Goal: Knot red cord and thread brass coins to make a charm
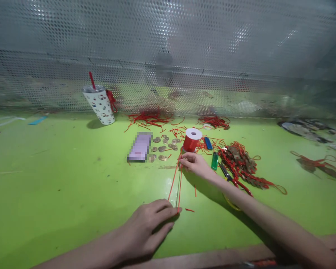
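Note:
Red cord runs in two taut lines between my hands over the green table. My left hand lies low at the front, its fingers closed on the near end of the cord. Farther back, my right hand pinches the other end, close beside a spool of red cord with a white rim. Several round coins lie left of the spool. Scissors with red and yellow handles rest partly under my right forearm. Short red cord snippets lie near my left fingertips.
A pixelated phone lies by the coins. Green and blue lighters and a pile of corded coins are on the right. A patterned tumbler stands back left. Red cord scraps lie along the perforated metal panel.

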A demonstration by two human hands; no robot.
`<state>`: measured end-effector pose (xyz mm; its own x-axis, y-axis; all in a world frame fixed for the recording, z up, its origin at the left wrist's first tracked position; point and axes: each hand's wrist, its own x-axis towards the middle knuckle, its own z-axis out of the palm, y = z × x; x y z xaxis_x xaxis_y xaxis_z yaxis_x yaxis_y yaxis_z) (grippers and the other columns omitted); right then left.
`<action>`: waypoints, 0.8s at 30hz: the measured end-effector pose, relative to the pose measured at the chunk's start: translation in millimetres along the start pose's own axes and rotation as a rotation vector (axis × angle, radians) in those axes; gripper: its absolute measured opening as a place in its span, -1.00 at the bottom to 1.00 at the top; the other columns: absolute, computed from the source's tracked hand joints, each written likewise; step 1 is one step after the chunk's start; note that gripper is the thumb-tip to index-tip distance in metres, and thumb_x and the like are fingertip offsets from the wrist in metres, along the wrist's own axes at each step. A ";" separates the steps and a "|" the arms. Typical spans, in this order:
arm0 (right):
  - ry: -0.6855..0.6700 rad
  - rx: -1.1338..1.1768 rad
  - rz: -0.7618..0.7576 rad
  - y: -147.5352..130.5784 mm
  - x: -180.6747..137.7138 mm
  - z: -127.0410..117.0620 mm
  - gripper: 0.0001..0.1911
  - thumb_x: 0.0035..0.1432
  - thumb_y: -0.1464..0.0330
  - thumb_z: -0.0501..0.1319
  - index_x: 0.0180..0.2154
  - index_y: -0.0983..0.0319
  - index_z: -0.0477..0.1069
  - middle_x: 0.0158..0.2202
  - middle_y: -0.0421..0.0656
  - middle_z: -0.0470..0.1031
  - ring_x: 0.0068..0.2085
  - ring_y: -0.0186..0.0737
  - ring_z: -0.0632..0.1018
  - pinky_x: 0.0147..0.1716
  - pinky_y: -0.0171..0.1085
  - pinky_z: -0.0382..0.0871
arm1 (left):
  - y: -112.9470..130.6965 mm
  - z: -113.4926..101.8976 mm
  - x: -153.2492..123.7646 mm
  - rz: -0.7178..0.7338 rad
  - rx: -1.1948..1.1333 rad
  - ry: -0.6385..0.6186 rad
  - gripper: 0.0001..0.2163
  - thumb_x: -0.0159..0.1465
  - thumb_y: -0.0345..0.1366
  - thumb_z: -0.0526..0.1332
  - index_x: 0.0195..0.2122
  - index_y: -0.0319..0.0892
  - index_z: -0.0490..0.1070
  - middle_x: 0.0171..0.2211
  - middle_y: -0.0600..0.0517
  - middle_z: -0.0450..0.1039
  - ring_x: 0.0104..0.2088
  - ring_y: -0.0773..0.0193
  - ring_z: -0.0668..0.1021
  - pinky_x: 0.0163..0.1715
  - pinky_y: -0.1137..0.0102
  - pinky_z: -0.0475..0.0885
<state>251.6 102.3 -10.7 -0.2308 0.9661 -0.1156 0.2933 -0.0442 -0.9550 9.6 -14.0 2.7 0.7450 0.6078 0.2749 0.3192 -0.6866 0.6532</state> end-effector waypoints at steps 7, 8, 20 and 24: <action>0.114 -0.174 -0.015 -6.9 16.3 -6.5 -0.75 0.21 0.25 0.20 -0.37 0.30 0.50 -0.47 -0.10 0.55 -0.49 -0.26 0.47 -0.50 -0.30 0.27 | -9.5 8.3 -6.2 -0.088 0.044 0.081 -0.72 0.46 -0.39 0.01 -0.01 -0.22 0.51 -0.33 -0.07 0.60 -0.41 0.28 0.61 -0.37 0.45 0.48; 0.139 -0.220 -0.037 -7.1 17.6 -7.0 -0.75 0.20 0.26 0.20 -0.38 0.30 0.51 -0.47 -0.10 0.55 -0.48 -0.24 0.48 -0.49 -0.30 0.26 | -8.1 9.4 -5.7 -0.119 0.015 0.085 -0.73 0.46 -0.37 0.02 -0.02 -0.21 0.52 -0.31 -0.07 0.62 -0.39 0.27 0.62 -0.35 0.44 0.49; 0.252 -0.545 -0.174 3.3 4.1 -11.0 -0.76 0.25 0.38 0.11 -0.37 0.30 0.51 -0.44 -0.05 0.57 -0.47 -0.19 0.48 -0.43 -0.26 0.22 | 27.1 -7.0 -14.7 -0.094 0.031 0.080 -0.81 0.39 -0.47 0.07 -0.09 -0.15 0.44 -0.03 -0.10 0.49 -0.06 0.19 0.54 -0.10 0.35 0.50; 0.258 -0.624 -0.277 -2.7 5.0 2.0 -0.76 0.33 0.35 0.08 -0.29 0.28 0.49 -0.42 -0.07 0.57 -0.48 -0.23 0.46 -0.44 -0.28 0.17 | 19.6 3.3 -23.7 -0.017 0.237 0.080 -0.77 0.38 -0.55 0.01 -0.11 -0.19 0.41 -0.20 -0.08 0.51 -0.24 0.20 0.53 -0.27 0.36 0.48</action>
<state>247.8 106.7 -9.3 -0.1700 0.9533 0.2496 0.7478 0.2898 -0.5974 0.2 -43.2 6.7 0.6928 0.6431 0.3262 0.4665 -0.7447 0.4774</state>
